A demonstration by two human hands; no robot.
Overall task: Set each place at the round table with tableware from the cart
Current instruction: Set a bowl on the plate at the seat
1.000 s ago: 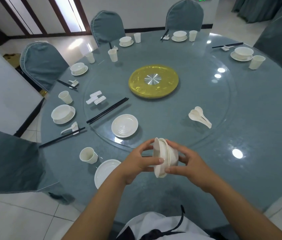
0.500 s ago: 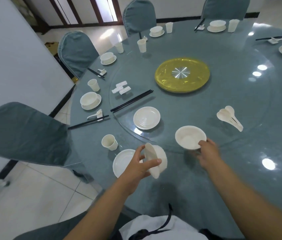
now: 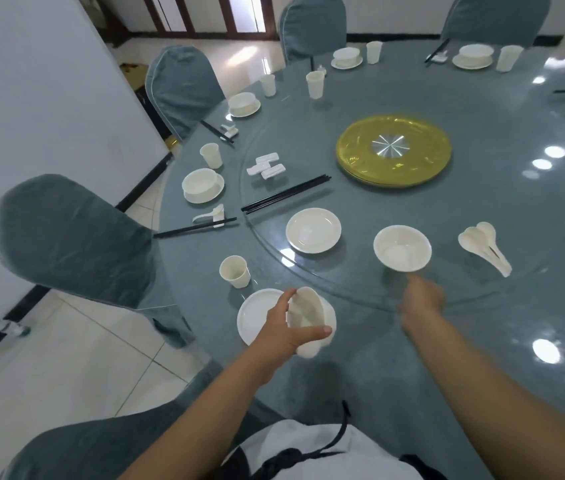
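The left hand (image 3: 282, 329) has a grip on a tilted white bowl (image 3: 310, 320) above the near saucer (image 3: 253, 317); the blurred right hand (image 3: 421, 299) looks released. Level the bowl, then lower it centred onto the saucer.

A white bowl (image 3: 312, 318), tipped on its side, is gripped by the left hand (image 3: 282, 329) just above a flat white plate (image 3: 256, 315) that lies at the near edge of the round table (image 3: 395, 358), with a small white cup (image 3: 235, 271) standing upright just beyond the plate. On the glass turntable (image 3: 464, 209) a second white bowl (image 3: 402, 248) sits upright and apart from the blurred right hand (image 3: 421, 299), between a white saucer (image 3: 313, 230) and a cluster of white spoons (image 3: 483, 245); black chopsticks (image 3: 286, 194) and white chopstick rests (image 3: 267, 165) lie farther in on the glass
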